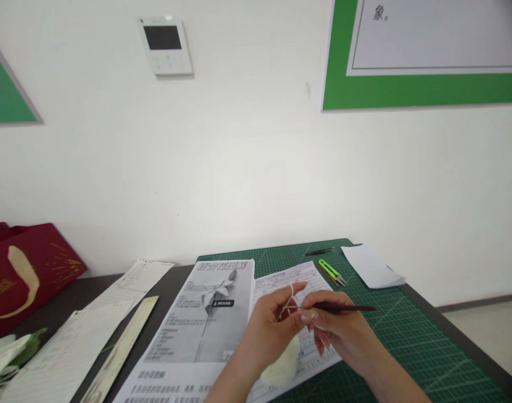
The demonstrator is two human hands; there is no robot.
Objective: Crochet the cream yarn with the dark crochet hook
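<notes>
1. Right hand (344, 330): closed on hook (352, 307), handle pointing out right. Looks light, stiff; best gripped at the handle. Tip too small to make out.
2. Left hand (266, 327): fingers curled, pinching yarn (292, 291), strand looped over forefinger. Probably soft, light, prone to slip; pinch close to the hook.
3. Ball (283, 366): below, between the hands; likely squashy, rolls easily.
4. Written sheet (292, 277): under both hands; printout (176, 347) to their left.
5. Snips (329, 270): beyond right hand, on mat (407, 324).

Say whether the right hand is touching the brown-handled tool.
Touching: the head view shows the right hand pinching the brown-handled tool between thumb and fingers.
</notes>
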